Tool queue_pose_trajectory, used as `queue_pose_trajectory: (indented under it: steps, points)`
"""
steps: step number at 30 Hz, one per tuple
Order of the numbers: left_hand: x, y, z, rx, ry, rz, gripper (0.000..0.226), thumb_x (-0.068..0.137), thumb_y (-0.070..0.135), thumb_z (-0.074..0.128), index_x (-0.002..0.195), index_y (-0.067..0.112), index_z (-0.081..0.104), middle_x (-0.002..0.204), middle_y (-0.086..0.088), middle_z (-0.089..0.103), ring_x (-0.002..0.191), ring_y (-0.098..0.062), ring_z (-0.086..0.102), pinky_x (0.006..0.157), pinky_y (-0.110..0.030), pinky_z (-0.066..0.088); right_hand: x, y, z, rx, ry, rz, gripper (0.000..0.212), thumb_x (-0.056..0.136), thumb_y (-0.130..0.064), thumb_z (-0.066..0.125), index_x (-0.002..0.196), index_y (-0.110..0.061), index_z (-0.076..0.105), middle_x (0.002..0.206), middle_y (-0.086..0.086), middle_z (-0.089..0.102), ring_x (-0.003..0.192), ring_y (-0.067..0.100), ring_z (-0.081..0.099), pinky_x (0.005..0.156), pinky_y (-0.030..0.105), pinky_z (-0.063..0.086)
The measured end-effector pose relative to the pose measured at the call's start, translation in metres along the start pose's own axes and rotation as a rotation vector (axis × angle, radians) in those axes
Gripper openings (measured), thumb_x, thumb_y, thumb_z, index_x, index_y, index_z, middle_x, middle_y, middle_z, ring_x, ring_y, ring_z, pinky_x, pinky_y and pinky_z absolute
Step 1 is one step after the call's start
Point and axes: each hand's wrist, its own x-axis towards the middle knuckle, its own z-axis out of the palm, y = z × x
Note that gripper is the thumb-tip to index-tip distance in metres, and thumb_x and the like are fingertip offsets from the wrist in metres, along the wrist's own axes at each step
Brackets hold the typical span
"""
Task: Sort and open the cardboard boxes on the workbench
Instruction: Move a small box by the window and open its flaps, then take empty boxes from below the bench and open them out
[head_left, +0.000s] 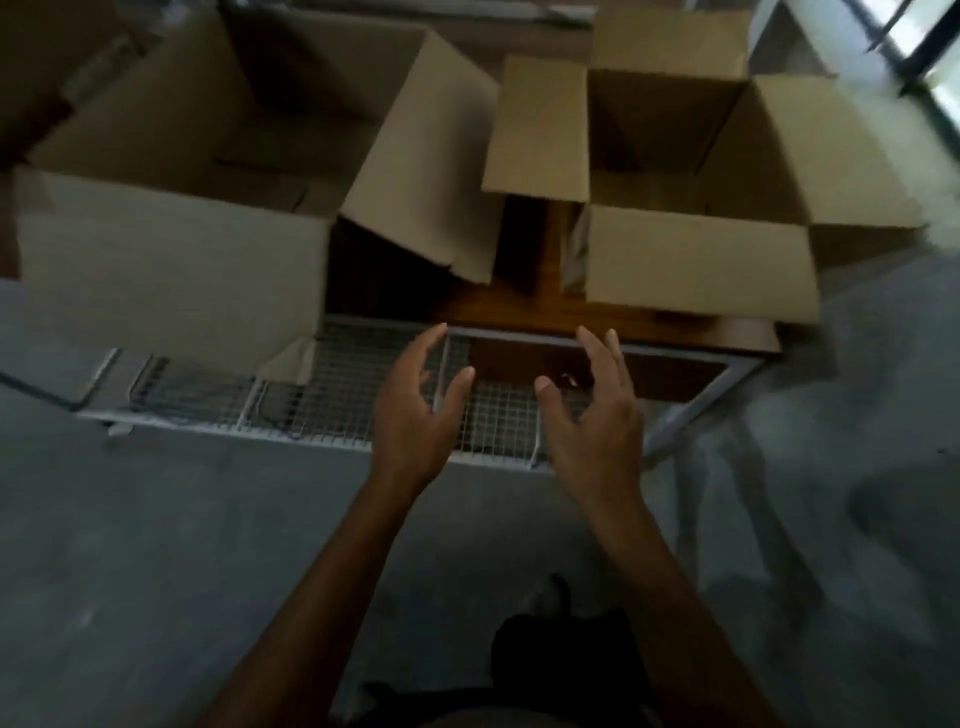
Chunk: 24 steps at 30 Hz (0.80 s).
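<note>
Two open boxes stand on the workbench (519, 312), flaps up: large box (171, 260) at its left end, small box (696, 254) at its right. At its near edge hover left hand (415, 405) and right hand (592, 410), fingers spread, empty, touching neither box.

Both bare forearms extended forward from bottom of view, roughly parallel, converging slightly toward wrists. Left hand (415, 410) raised, palm turned inward toward right, fingers straight and loosely spread, thumb angled out toward other hand. Right hand (592, 415) mirrored, palm facing left, fingers straight and slightly fanned, thumb pointing inward. Hands near each other, not touching, gap between thumbs. Neither gripping anything. Wrists level, no sleeves visible. Image slightly blurred.
</note>
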Motion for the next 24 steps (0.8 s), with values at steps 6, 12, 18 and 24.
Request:
queue_pose_trajectory:
  steps: [6, 12, 18, 24]
  points:
    - [-0.075, -0.061, -0.149, 0.139, 0.169, -0.042, 0.055, 0.092, 0.041, 0.061, 0.141, 0.019, 0.05, 0.142, 0.004, 0.051, 0.13, -0.011, 0.049, 0.106, -0.041, 0.045, -0.103, -0.053, 0.086, 0.045, -0.238, -0.065, 0.059, 0.093, -0.033, 0.064, 0.147, -0.02, 0.043, 0.16, 0.004, 0.029, 0.148, 0.016, 0.024, 0.116, 0.034, 0.028]
    - [-0.141, -0.111, -0.276, 0.189, 0.359, -0.085, 0.06, 0.09, 0.051, 0.057, 0.14, 0.021, 0.05, 0.142, 0.008, 0.051, 0.132, -0.009, 0.047, 0.106, -0.047, 0.044, -0.185, -0.119, 0.176, 0.09, -0.468, -0.18, 0.059, 0.093, -0.043, 0.061, 0.147, -0.029, 0.041, 0.16, 0.0, 0.028, 0.147, 0.014, 0.027, 0.114, 0.048, 0.036]
    - [-0.179, -0.129, -0.377, 0.252, 0.516, -0.103, 0.064, 0.088, 0.056, 0.055, 0.139, 0.018, 0.051, 0.141, 0.002, 0.054, 0.13, -0.014, 0.049, 0.104, -0.048, 0.045, -0.239, -0.185, 0.251, 0.141, -0.667, -0.294, 0.059, 0.094, -0.038, 0.061, 0.148, -0.03, 0.039, 0.159, -0.003, 0.031, 0.145, 0.014, 0.03, 0.113, 0.049, 0.036]
    - [-0.183, -0.15, -0.455, 0.276, 0.682, -0.138, 0.057, 0.09, 0.048, 0.06, 0.138, 0.019, 0.052, 0.139, 0.005, 0.054, 0.128, -0.011, 0.05, 0.103, -0.045, 0.047, -0.267, -0.244, 0.32, 0.165, -0.768, -0.394, 0.06, 0.089, -0.046, 0.057, 0.145, -0.03, 0.041, 0.156, -0.002, 0.036, 0.143, 0.014, 0.033, 0.112, 0.05, 0.038]
